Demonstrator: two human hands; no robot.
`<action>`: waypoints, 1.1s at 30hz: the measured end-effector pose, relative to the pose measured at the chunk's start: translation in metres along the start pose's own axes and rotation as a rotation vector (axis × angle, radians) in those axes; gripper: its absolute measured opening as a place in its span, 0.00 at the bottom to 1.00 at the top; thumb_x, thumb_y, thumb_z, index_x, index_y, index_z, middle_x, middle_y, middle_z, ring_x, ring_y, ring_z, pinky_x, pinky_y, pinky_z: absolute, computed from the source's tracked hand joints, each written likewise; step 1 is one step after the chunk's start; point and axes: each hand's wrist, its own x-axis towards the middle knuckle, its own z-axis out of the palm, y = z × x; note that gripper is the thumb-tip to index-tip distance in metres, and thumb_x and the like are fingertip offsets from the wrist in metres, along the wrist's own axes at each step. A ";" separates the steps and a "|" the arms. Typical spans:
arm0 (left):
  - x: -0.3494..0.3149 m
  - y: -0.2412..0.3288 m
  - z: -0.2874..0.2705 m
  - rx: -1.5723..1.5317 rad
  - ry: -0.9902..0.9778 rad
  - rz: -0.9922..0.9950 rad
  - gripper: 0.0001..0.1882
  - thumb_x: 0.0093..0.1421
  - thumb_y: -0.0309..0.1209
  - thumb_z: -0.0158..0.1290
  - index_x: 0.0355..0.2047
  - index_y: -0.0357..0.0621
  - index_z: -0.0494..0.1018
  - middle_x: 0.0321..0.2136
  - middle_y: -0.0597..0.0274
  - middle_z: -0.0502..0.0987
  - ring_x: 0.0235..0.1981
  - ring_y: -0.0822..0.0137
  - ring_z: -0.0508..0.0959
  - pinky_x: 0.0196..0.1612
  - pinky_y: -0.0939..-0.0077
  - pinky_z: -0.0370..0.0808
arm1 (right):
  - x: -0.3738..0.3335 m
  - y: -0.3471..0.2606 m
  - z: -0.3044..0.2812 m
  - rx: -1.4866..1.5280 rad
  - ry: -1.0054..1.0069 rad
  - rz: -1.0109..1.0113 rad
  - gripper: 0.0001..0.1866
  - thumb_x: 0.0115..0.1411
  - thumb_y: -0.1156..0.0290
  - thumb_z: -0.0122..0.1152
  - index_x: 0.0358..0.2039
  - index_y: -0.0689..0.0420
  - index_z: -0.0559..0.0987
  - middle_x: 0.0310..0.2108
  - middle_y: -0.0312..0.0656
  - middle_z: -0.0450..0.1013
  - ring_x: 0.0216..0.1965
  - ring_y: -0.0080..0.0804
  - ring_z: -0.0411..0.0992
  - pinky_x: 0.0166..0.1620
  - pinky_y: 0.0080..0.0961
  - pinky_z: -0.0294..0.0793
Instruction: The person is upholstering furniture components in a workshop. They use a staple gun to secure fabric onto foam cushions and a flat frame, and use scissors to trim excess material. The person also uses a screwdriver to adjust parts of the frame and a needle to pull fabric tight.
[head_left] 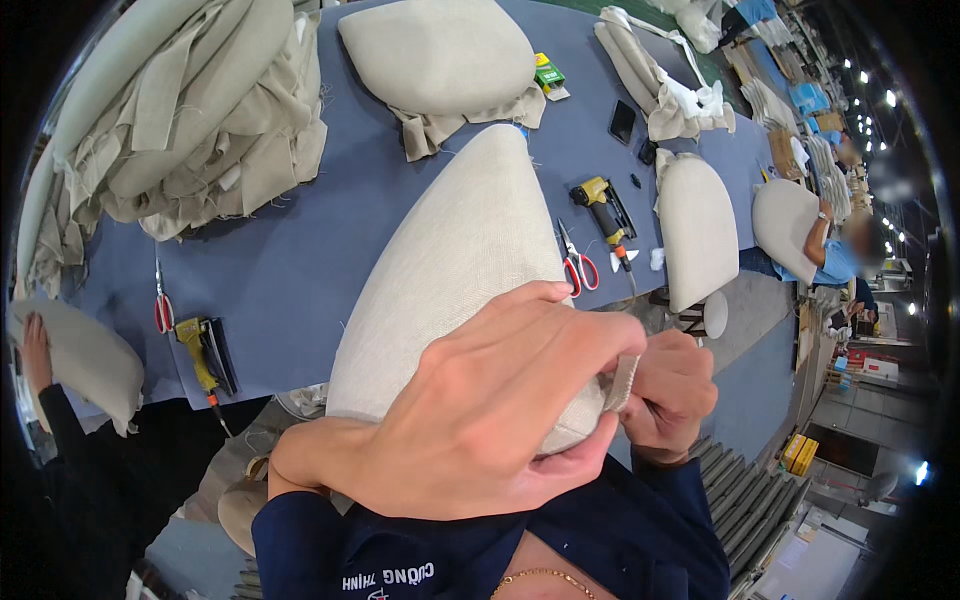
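A beige fabric-covered seat cushion [440, 260] stands tilted against my body at the table's near edge. Across its lower part reaches my left hand [490, 410], thumb and fingers closed on a folded flap of the beige cover [622, 383] at the cushion's right corner. My right hand [670, 390] is a closed fist against the same flap, its fingertips partly hidden. Just beyond my left fingers lie red-handled scissors [579, 268] and a yellow-and-black staple gun [606, 212].
A blue-grey table [270, 290] carries a heap of beige covers [190, 110], another cushion [440, 55], a phone [622, 122], and a second staple gun [205, 360] with scissors [164, 310]. A co-worker's hand [37, 350] rests on a cushion at left; another person [838, 255] handles one at right.
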 end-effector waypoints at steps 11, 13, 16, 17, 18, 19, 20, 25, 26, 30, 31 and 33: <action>-0.003 0.003 0.005 -0.007 0.010 -0.023 0.24 0.38 0.20 0.70 0.40 0.39 0.79 0.31 0.57 0.82 0.38 0.55 0.86 0.54 0.53 0.78 | -0.006 0.034 0.004 0.055 0.087 -0.238 0.19 0.58 0.57 0.72 0.24 0.62 0.81 0.14 0.34 0.64 0.12 0.28 0.63 0.17 0.26 0.57; -0.002 0.001 0.006 0.005 0.035 -0.010 0.24 0.37 0.19 0.70 0.39 0.39 0.79 0.31 0.57 0.83 0.38 0.54 0.86 0.54 0.51 0.78 | 0.001 0.042 0.002 0.115 0.045 -0.289 0.20 0.58 0.59 0.73 0.23 0.64 0.80 0.14 0.35 0.64 0.12 0.27 0.62 0.17 0.25 0.56; -0.005 0.006 0.008 -0.009 0.015 -0.049 0.22 0.38 0.19 0.70 0.37 0.39 0.80 0.30 0.57 0.83 0.37 0.53 0.86 0.54 0.50 0.78 | 0.007 0.041 0.002 0.156 -0.024 -0.334 0.19 0.58 0.62 0.74 0.23 0.65 0.80 0.14 0.35 0.64 0.12 0.26 0.62 0.16 0.24 0.55; -0.005 0.005 0.008 -0.004 0.013 -0.049 0.22 0.37 0.19 0.70 0.37 0.39 0.80 0.30 0.56 0.83 0.37 0.53 0.86 0.53 0.50 0.78 | 0.010 0.042 0.003 0.156 -0.030 -0.351 0.19 0.58 0.62 0.75 0.23 0.66 0.80 0.14 0.34 0.63 0.12 0.25 0.62 0.16 0.24 0.54; -0.004 0.006 0.008 -0.002 0.010 -0.049 0.22 0.37 0.19 0.70 0.37 0.39 0.80 0.29 0.56 0.83 0.37 0.52 0.86 0.53 0.49 0.78 | 0.012 0.042 0.003 0.155 -0.036 -0.365 0.19 0.57 0.63 0.75 0.23 0.66 0.79 0.14 0.34 0.63 0.12 0.25 0.61 0.16 0.23 0.54; -0.006 0.006 0.008 0.010 0.009 -0.037 0.23 0.37 0.19 0.70 0.37 0.38 0.79 0.29 0.55 0.83 0.37 0.52 0.86 0.53 0.48 0.78 | 0.011 0.040 0.004 0.157 -0.024 -0.352 0.19 0.57 0.62 0.75 0.23 0.66 0.80 0.14 0.34 0.63 0.12 0.25 0.61 0.16 0.23 0.54; -0.006 0.004 0.009 0.011 0.009 -0.025 0.23 0.37 0.20 0.70 0.37 0.37 0.79 0.29 0.55 0.82 0.37 0.51 0.86 0.53 0.47 0.77 | 0.011 0.039 0.003 0.135 -0.030 -0.341 0.19 0.57 0.62 0.75 0.23 0.65 0.80 0.14 0.33 0.62 0.12 0.25 0.61 0.16 0.24 0.54; -0.005 -0.002 0.006 0.033 0.012 0.052 0.27 0.34 0.22 0.72 0.38 0.34 0.78 0.29 0.51 0.83 0.38 0.49 0.85 0.53 0.43 0.76 | 0.011 0.034 -0.011 0.008 -0.081 -0.285 0.20 0.55 0.57 0.75 0.22 0.62 0.80 0.13 0.33 0.60 0.11 0.26 0.59 0.16 0.25 0.51; -0.005 -0.003 0.004 0.050 0.016 0.064 0.28 0.34 0.22 0.72 0.39 0.34 0.77 0.30 0.50 0.83 0.38 0.49 0.85 0.53 0.43 0.76 | 0.008 0.033 -0.010 0.010 -0.081 -0.265 0.21 0.54 0.56 0.75 0.22 0.61 0.80 0.13 0.33 0.60 0.11 0.26 0.59 0.16 0.26 0.50; 0.002 -0.003 0.006 0.058 -0.019 0.060 0.34 0.33 0.25 0.74 0.43 0.34 0.74 0.34 0.47 0.83 0.40 0.50 0.84 0.55 0.44 0.75 | -0.024 0.005 -0.010 -0.137 0.030 -0.089 0.21 0.53 0.54 0.74 0.22 0.61 0.80 0.13 0.33 0.60 0.10 0.26 0.58 0.16 0.27 0.49; 0.002 0.000 0.005 0.072 -0.055 0.021 0.35 0.33 0.26 0.74 0.44 0.34 0.73 0.36 0.46 0.83 0.41 0.51 0.84 0.55 0.45 0.75 | -0.029 0.002 -0.010 -0.140 0.025 -0.066 0.21 0.53 0.54 0.73 0.22 0.61 0.80 0.13 0.33 0.60 0.10 0.26 0.58 0.15 0.27 0.49; 0.001 0.002 0.007 0.087 -0.119 -0.024 0.39 0.33 0.27 0.75 0.47 0.34 0.71 0.38 0.44 0.82 0.42 0.51 0.84 0.56 0.46 0.75 | -0.036 -0.006 -0.011 -0.169 0.023 -0.020 0.22 0.54 0.54 0.73 0.20 0.62 0.79 0.12 0.32 0.59 0.10 0.25 0.58 0.15 0.26 0.48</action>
